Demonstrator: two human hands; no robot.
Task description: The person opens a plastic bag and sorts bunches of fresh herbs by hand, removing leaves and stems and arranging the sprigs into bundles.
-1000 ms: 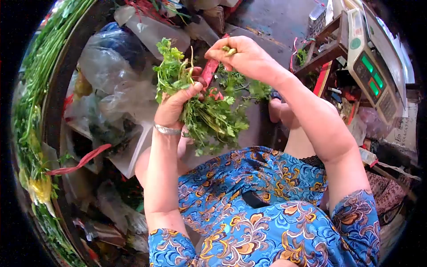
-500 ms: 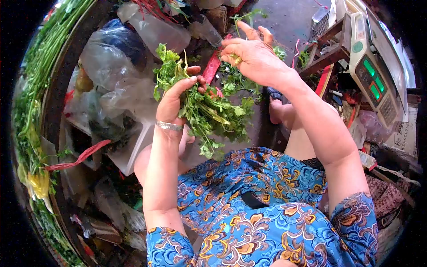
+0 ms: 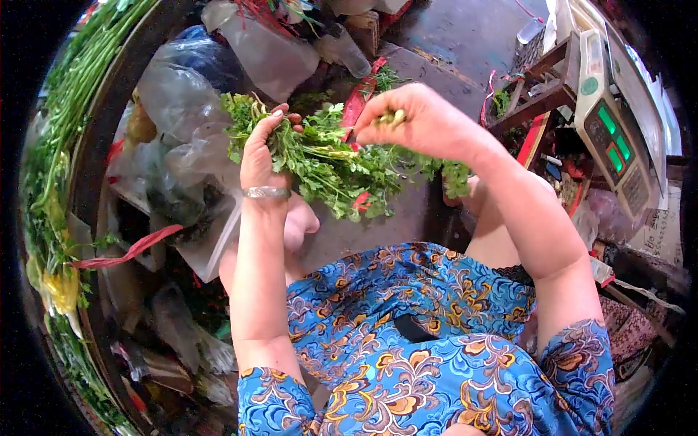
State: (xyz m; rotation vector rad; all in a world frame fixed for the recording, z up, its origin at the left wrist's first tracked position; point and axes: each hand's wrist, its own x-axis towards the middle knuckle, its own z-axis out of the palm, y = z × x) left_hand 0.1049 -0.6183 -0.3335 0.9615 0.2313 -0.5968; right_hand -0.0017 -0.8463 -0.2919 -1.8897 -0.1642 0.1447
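My left hand [image 3: 265, 156], with a silver bracelet at its wrist, is wrapped round a bunch of leafy green herbs [image 3: 331, 174]. The leaves hang out to the right, and a small red piece shows among them. To the right, my right hand [image 3: 407, 120] has its fingers curled round a few pale green stem pieces [image 3: 393, 117]. Its fingertips are pinched near the right part of the bunch; what they touch there is too small to tell. Behind the hands, a red strip [image 3: 356, 102] lies on the dark floor.
Crumpled plastic bags [image 3: 182, 94] fill the left side. Long green stalks [image 3: 65, 131] lie along the curved edge at far left, near a red ribbon [image 3: 134, 249]. At right stand a scale [image 3: 614, 131] with green digits and a wooden frame [image 3: 534, 87].
My left hand and the bunch have shifted left. My right hand's fingers were spread up and away; they have come down and closed beside the bunch.
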